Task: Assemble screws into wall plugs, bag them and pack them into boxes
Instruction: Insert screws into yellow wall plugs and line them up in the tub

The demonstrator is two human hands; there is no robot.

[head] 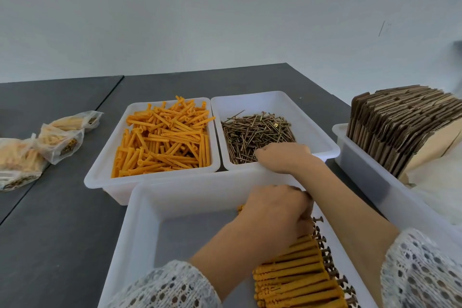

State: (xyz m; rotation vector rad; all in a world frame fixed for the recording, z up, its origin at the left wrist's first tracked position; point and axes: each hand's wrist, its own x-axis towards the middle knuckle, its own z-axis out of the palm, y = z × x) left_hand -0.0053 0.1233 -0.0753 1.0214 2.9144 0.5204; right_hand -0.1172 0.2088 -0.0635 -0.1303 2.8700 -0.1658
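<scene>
On table point(62, 207): 4 white trays point(150, 180), 3 filled bags point(60, 142), 2 hands busy

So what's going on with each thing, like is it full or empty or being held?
Plug tray: heaped with loose orange plugs.
Screw tray: partly filled with loose screws.
Near tray: finished plugs with screws rowed at its right, the rest bare.
Bags: filled, lying on the table.
Flat boxes: unfolded, standing in a tray.
Right hand: reaching into the screws.
Left hand: curled, over the finished row.

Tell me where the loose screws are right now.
In the head view the loose screws lie in the white tray right of centre, beside the tray of orange wall plugs, with the right hand reaching in.
</scene>
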